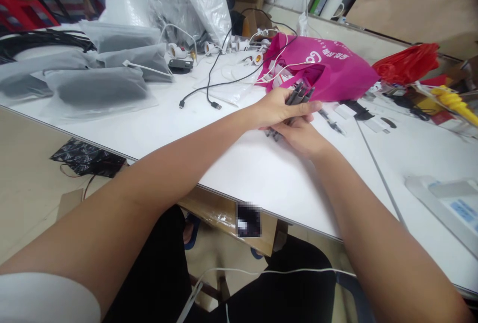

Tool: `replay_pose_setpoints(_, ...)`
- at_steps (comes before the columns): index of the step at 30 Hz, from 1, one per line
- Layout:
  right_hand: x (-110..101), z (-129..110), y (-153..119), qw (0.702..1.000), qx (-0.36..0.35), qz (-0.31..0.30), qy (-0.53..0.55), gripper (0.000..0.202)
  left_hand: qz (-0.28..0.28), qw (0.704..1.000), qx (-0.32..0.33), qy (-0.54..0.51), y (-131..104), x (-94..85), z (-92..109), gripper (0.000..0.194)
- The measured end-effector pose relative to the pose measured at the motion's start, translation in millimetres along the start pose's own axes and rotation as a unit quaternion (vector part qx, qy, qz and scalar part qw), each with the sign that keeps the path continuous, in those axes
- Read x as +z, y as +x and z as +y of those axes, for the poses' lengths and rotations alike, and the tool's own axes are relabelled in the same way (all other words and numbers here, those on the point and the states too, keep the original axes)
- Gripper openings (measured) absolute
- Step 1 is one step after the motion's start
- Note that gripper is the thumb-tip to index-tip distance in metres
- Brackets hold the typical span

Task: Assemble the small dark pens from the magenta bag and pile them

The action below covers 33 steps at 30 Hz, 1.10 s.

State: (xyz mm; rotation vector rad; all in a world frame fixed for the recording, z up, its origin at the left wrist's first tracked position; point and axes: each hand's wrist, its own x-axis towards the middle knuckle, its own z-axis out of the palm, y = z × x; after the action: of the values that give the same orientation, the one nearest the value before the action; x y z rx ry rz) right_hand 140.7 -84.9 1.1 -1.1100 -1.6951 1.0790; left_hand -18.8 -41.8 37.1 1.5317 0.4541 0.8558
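The bundle of slim dark-grey rods point(299, 95) is held over the white, smooth-topped table point(157, 136), just on the near side of the magenta fabric bag with white print point(336, 66). The left hand point(275, 107) is closed around the rods, its thumb laid across them. The right hand point(301, 136) presses against it from below right; its fingers are largely hidden, so whether they grip cannot be told. The rods' middles are covered; only far tips and some near ends show. They appear to be pens, though blur prevents confirmation.

The magenta bag lies on its side, mouth toward the left, with small white-and-red items partly visible inside. At left, frosted, translucent flat pouches point(99, 95) contain dark, soft-edged contents, not identifiable. Glossy white plastic bags point(209, 3) at the far side are cut off by the upper edge. The crumpled red plastic bag point(409, 64) stands at far right, contents concealed.
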Motion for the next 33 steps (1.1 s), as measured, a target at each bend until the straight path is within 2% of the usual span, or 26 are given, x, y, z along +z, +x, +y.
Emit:
replay_pose_setpoints(4,1.8,2.6,0.0,1.000,0.019,0.016,-0.005,0.035,0.011,1.000,-0.003,0.020,0.9,0.2,-11.2,0.062)
replay_pose_setpoints(9,3.2,-1.2,-0.4,0.999,0.046,0.022,-0.010,0.036,0.006,1.000,0.003,0.025,3.6,-2.0,-17.6,0.066)
replay_pose_setpoints(12,1.5,-0.6,-0.8,0.999,0.050,0.013,-0.003,0.039,-0.029,0.999,0.009,0.017,3.8,-6.4,-14.9,0.065)
replay_pose_setpoints(16,-1.1,4.8,0.9,0.998,0.054,0.003,0.031,0.040,-0.069,0.997,-0.027,0.029,4.7,-12.3,-12.0,0.059)
replay_pose_setpoints(22,0.3,7.9,3.8,0.997,0.042,0.001,0.065,0.044,-0.054,0.998,-0.036,0.016,5.5,-13.1,-15.5,0.057)
replay_pose_setpoints(33,-2.1,9.2,3.0,0.999,0.030,0.006,0.026,0.046,-0.055,0.997,-0.050,0.009,8.5,-13.4,-17.4,0.054)
